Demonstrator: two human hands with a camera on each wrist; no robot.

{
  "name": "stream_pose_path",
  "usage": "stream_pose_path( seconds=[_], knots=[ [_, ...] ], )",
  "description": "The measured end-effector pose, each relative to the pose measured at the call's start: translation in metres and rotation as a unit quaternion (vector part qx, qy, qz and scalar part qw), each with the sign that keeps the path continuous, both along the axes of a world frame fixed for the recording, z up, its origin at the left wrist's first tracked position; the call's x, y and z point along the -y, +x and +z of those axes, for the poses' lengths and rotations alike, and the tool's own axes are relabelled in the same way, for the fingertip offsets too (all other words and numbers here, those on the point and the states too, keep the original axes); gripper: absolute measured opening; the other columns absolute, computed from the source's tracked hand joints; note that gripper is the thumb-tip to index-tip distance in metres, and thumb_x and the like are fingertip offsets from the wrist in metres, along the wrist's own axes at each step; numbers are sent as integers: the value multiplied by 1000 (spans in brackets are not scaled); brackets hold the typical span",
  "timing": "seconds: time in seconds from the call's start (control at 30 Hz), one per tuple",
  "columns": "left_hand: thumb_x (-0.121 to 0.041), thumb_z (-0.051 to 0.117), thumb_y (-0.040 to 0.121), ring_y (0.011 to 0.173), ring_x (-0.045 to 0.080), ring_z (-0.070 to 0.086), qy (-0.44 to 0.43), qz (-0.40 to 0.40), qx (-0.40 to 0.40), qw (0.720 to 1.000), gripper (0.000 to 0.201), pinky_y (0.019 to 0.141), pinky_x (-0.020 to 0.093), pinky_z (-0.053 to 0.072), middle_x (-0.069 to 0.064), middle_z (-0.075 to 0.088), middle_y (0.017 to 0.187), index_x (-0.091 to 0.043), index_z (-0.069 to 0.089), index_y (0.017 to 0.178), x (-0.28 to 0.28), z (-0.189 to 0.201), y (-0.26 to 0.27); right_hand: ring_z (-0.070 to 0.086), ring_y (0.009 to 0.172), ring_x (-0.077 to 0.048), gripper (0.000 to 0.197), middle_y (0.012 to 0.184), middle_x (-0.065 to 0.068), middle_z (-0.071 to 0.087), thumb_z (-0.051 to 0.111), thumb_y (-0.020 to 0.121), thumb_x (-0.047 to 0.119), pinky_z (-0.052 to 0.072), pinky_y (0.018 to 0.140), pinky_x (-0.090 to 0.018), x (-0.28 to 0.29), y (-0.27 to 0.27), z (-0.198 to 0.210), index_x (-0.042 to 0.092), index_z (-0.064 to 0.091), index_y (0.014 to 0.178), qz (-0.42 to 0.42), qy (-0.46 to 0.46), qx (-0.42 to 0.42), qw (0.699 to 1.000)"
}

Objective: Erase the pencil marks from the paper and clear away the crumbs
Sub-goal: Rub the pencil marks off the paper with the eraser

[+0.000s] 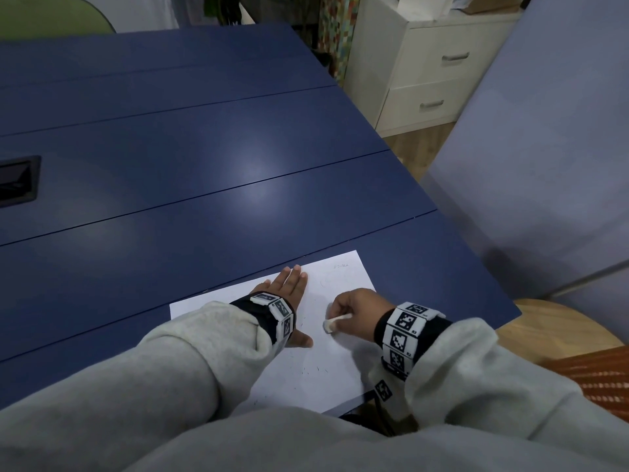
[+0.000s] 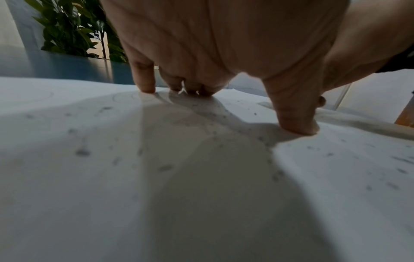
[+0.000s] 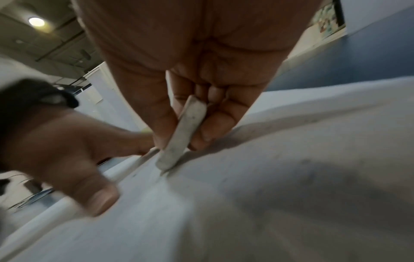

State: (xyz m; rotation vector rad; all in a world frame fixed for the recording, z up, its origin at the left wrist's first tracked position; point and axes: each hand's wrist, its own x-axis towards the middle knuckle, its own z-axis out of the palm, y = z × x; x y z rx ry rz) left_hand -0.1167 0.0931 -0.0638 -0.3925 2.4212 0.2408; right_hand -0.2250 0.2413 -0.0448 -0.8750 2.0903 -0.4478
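Note:
A white sheet of paper (image 1: 326, 366) lies at the near edge of the blue table (image 1: 204, 185). My left hand (image 1: 289, 291) lies flat on the sheet's left part, fingers straight and pressing down (image 2: 295, 124). My right hand (image 1: 357, 308) pinches a flat white eraser (image 1: 335, 322) between thumb and fingers, its lower end touching the paper (image 3: 170, 159). Faint pencil marks (image 1: 342, 266) show near the far right corner. Dark eraser crumbs (image 1: 313, 369) are scattered over the near part of the sheet and around the left hand (image 2: 165, 167).
A black recessed cable slot (image 1: 17, 180) sits at the table's far left. White drawers (image 1: 432, 73) stand beyond the table's right edge, with a grey partition (image 1: 544, 148) and a wooden seat (image 1: 558, 328) to the right. A leafy plant (image 2: 74, 30) stands behind the table.

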Motion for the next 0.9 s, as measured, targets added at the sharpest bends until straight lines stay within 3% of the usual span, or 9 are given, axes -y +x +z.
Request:
stream_pose_path(
  seconds=[0.2,0.3,0.4,0.47,0.57,0.67,0.8,0.9],
  knots=[
    [-71,56,78,146,19,-20,-2,0,6,1000,120,118,40,0,2,-29,156,-14,-23,148,-1,5,0,65,85,-13,5,86,5,71,69,76,24,51,78,-27,-2,-26,-1,19,68,75,-153,-48,-58,985],
    [-71,56,78,146,20,-20,-3,-1,13,1000,120,118,40,0,2,-29,156,-14,-24,148,-1,6,0,66,83,-10,9,85,7,72,71,76,25,54,79,-26,-5,-14,-1,22,66,70,-90,-29,-15,995],
    [-70,56,79,146,20,-20,-2,-1,14,1000,120,118,40,0,2,-30,156,-14,-24,148,-2,8,0,62,78,-2,11,83,11,70,74,75,27,49,72,-16,-12,-12,3,25,66,68,-26,-6,9,1000],
    [-69,57,79,146,19,-20,4,5,9,1000,119,118,39,0,1,-29,156,-14,-23,149,-2,10,0,61,78,-3,12,84,10,69,73,76,25,47,72,-16,-19,-21,6,25,64,69,-62,-29,3,998],
    [-65,60,78,146,17,-19,8,13,2,1000,119,118,39,1,0,-28,157,-15,-22,149,-3,13,1,61,76,-9,10,82,5,68,74,77,27,49,77,-24,-34,-38,6,23,65,75,-175,-79,6,981],
    [-60,64,78,147,17,-14,3,21,8,1000,118,118,41,7,0,-22,159,-16,-17,151,-5,20,-6,59,67,-11,12,74,3,65,74,80,27,52,72,-29,-51,-48,4,19,65,79,-236,-94,9,967],
    [-62,65,75,148,19,-5,-17,-9,-26,999,116,118,39,6,0,-10,161,-19,-9,153,-2,27,-21,59,64,-11,11,74,2,64,72,83,24,52,62,-23,-60,-47,0,17,64,81,-245,-91,22,965],
    [-65,63,76,147,18,-17,-15,-54,-28,998,118,119,38,-6,-1,-21,159,-16,-13,152,-1,24,-27,59,72,-9,9,76,10,63,71,83,23,50,71,-22,-53,-38,1,24,63,80,-214,-93,17,972]
  ],
)
